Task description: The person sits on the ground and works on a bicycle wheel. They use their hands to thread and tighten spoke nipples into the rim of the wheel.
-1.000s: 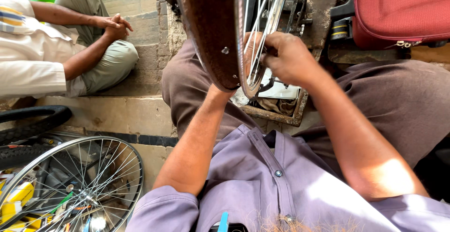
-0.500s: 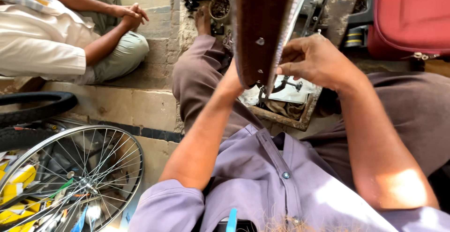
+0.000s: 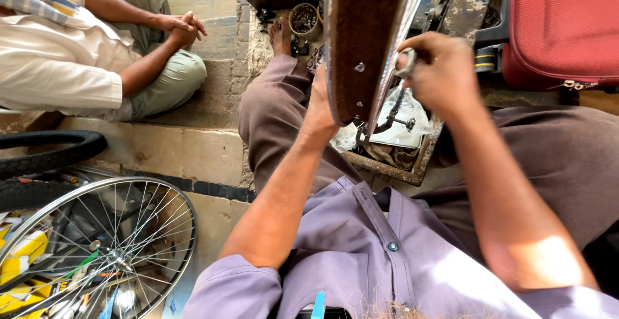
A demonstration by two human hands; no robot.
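Stone paving lies under a spoked wheel at near left. Between the knees, the left hand, fingers hidden, supports a bicycle rim with brown liner; the right hand pinches a small metal tool against it. Beyond, a seated person.

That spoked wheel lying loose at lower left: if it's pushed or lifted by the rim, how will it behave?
The spoked wheel looks stiff: a metal rim with many taut spokes. Probably light for its size, being mostly open space. It lies tilted on clutter beside a black tyre, so a push may make it slide or rock; stood upright, it would likely roll.
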